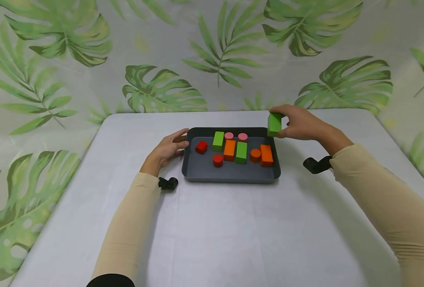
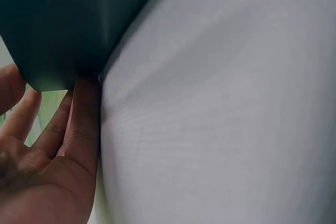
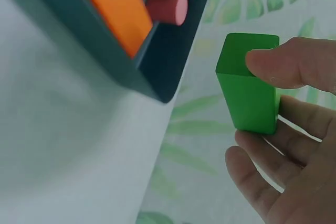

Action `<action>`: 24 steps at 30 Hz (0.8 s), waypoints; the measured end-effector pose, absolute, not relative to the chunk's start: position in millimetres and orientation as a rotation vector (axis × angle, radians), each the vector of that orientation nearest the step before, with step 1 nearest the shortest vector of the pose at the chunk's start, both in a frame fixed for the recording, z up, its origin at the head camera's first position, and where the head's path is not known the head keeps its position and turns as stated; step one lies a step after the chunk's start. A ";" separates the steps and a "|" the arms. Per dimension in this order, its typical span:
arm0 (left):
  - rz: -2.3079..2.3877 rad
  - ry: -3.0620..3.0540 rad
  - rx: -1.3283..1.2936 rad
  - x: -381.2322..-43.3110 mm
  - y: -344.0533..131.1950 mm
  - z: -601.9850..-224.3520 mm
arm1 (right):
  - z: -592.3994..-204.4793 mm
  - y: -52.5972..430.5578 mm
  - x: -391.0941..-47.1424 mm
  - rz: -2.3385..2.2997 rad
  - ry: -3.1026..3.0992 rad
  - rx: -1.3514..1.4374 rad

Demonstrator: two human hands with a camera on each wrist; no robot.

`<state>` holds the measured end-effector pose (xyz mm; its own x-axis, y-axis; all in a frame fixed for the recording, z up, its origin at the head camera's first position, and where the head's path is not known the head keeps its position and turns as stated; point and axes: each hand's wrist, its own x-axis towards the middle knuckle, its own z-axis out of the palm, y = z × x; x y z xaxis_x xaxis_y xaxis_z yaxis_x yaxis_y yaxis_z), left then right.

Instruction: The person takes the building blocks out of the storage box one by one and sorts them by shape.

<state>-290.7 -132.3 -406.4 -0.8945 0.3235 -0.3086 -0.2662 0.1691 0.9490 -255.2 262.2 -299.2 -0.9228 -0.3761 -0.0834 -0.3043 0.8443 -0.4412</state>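
In the head view my right hand [image 1: 301, 122] pinches a green block [image 1: 274, 124] above the tray's far right corner. The right wrist view shows this green block [image 3: 249, 87] with the thumb on top and fingers beneath and behind it. My left hand [image 1: 169, 146] is at the left end of the dark grey tray [image 1: 230, 177]. Its thumb touches the rim and its fairly straight fingers [image 2: 83, 124] rest along the outer wall. Inside the tray are green blocks [image 1: 241, 153], orange blocks [image 1: 229, 150], pink cylinders [image 1: 242, 137], red cylinders [image 1: 217, 160] and an orange cylinder [image 1: 255, 155].
A white cloth covers the table [image 1: 212, 231] under the tray. Behind the table hangs a leaf-patterned curtain [image 1: 169, 52], close beyond the far table edge. A black wrist camera [image 1: 317, 165] is strapped below the right wrist, another [image 1: 168, 183] at the left.
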 end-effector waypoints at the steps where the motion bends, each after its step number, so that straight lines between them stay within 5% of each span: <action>1: 1.776 2.009 0.052 -290.4 -132.8 -406.4 | -300.0 265.0 -255.0 -0.638 2.856 -0.526; 24: 1.778 1.982 0.045 -288.7 -132.3 -404.1 | -339.7 304.7 -265.3 -0.524 2.815 -0.422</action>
